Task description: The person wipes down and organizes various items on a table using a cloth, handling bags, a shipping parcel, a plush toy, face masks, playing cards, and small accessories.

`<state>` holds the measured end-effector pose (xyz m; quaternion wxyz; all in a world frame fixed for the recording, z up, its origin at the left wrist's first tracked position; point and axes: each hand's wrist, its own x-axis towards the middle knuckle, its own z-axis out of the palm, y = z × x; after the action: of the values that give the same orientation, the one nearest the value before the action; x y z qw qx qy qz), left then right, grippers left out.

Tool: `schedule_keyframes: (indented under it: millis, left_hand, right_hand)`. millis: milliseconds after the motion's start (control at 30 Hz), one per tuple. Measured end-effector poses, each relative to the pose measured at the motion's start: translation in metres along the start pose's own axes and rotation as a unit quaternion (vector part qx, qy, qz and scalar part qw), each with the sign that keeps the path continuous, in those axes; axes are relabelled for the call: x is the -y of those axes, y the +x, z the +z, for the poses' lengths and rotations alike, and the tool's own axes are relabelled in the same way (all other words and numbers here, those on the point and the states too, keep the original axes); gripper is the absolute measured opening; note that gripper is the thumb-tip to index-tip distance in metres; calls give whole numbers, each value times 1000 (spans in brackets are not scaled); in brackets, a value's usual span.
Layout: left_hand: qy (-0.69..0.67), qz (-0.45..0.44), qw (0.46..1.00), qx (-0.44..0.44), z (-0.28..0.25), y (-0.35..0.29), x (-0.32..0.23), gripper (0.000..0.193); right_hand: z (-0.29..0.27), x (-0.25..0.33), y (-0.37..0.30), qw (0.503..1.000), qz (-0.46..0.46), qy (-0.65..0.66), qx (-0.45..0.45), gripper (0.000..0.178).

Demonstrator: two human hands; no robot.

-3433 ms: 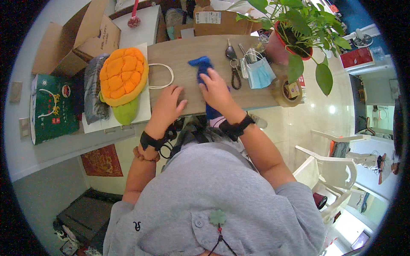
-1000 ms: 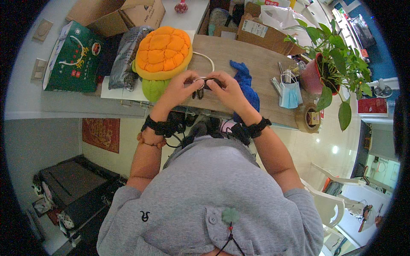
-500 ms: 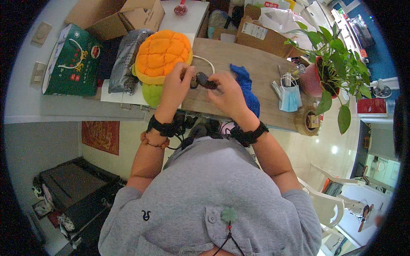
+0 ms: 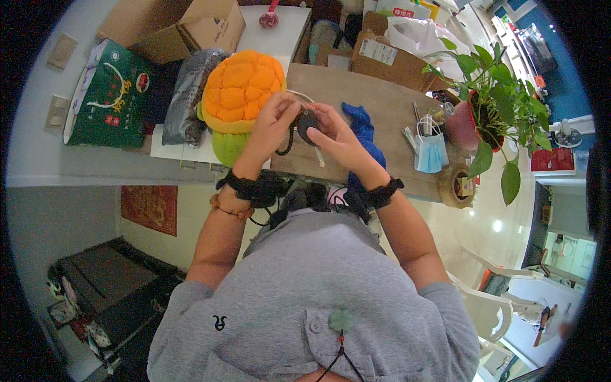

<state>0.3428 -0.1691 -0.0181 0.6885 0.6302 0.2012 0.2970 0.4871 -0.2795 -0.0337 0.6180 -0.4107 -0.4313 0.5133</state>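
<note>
Over the wooden desk, both hands meet around a dark, flat oval piece (image 4: 307,129), pendant-like in shape. My right hand (image 4: 338,141) grips it between thumb and fingers. My left hand (image 4: 273,127) is closed in a pinch at the piece's upper left edge, where a black cord (image 4: 284,152) curves down in a loop. Exactly what the left fingertips pinch is partly hidden. Just left of that hand lies a plush turtle (image 4: 244,89) with an orange shell and green parts. A blue, knobbly textured item (image 4: 364,137) rests beside my right hand.
A pale cable (image 4: 320,156) lies on the desk (image 4: 394,118) behind the hands. Rightward are a blue face mask (image 4: 431,153), tape roll (image 4: 456,186) and potted plant (image 4: 503,95). A grey plastic package (image 4: 184,105), green bag (image 4: 108,95) and cardboard boxes (image 4: 391,57) stand around the far and left sides.
The dark piece has turned from edge-on to showing its broad face. My hands have come closer together, and the black cord loop now hangs below the left fingers.
</note>
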Motion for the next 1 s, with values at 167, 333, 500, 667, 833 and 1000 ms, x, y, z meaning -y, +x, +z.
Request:
schedule_keyframes:
  millis: [167, 333, 500, 667, 833, 1000]
  left_hand:
    - [98, 25, 981, -168, 11, 31, 36, 27]
    - [165, 25, 966, -199, -5, 58, 82, 41]
    - [177, -2, 978, -112, 5, 57, 72, 50]
    - [314, -9, 947, -61, -24, 42, 104, 56]
    - [440, -8, 898, 6, -12, 29, 76, 62]
    - [544, 21, 839, -24, -1, 17, 73, 63]
  right_hand:
    - [11, 14, 32, 985, 107, 103, -84, 43]
    - [-25, -37, 95, 948, 80, 230, -206, 29]
    - [-40, -75, 127, 929, 78, -43, -360, 52]
    - [-38, -74, 123, 912, 46, -268, -307, 41]
    - [-66, -86, 112, 879, -12, -402, -256, 42]
    - [-65, -93, 111, 941, 113, -236, -213, 43]
